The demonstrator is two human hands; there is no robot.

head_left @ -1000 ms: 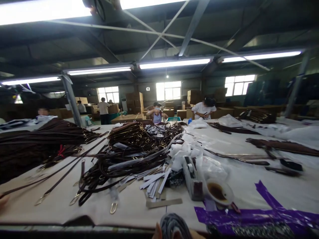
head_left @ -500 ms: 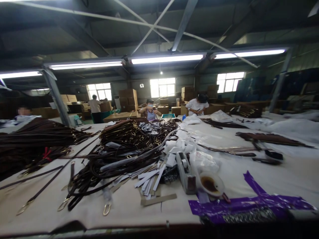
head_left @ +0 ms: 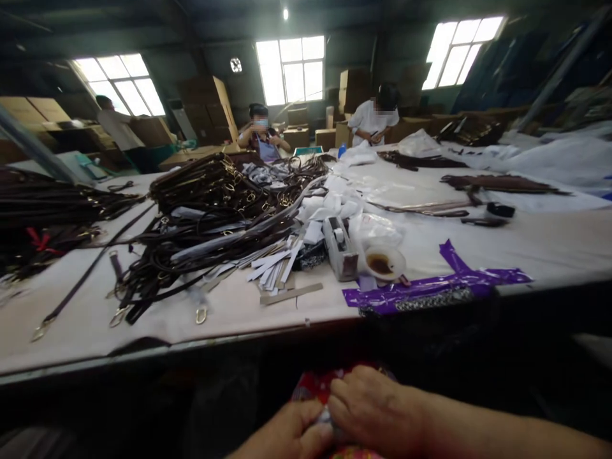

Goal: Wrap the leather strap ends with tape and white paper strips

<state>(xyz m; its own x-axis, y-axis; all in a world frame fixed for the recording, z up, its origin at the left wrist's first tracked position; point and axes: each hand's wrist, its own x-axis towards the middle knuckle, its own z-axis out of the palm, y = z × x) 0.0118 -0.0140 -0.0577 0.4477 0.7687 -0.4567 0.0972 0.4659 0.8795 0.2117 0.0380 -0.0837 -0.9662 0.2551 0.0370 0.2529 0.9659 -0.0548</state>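
Low in the head view, below the table's front edge, my left hand (head_left: 299,428) and my right hand (head_left: 366,405) meet. Both are closed, fingers curled against each other. Between them shows a bit of something whitish grey (head_left: 325,417), too covered to name. Red patterned fabric (head_left: 313,386) lies just behind and under the hands. On the table beyond, nearest to them, are a tape dispenser (head_left: 340,252), a plastic cup with brown liquid (head_left: 385,262) and purple tape (head_left: 430,292) along the edge.
A heap of dark brown leather straps with gold clasps (head_left: 224,197) covers the table's left middle. White paper strips (head_left: 275,271) and a flat grey-brown strip (head_left: 291,294) lie before it. Several people are across the table, one in a white shirt (head_left: 373,121). Cardboard boxes stand behind.
The view has tilted down, so the table sits higher and the ceiling lights are gone. Both my hands have come into view at the bottom, closed together.
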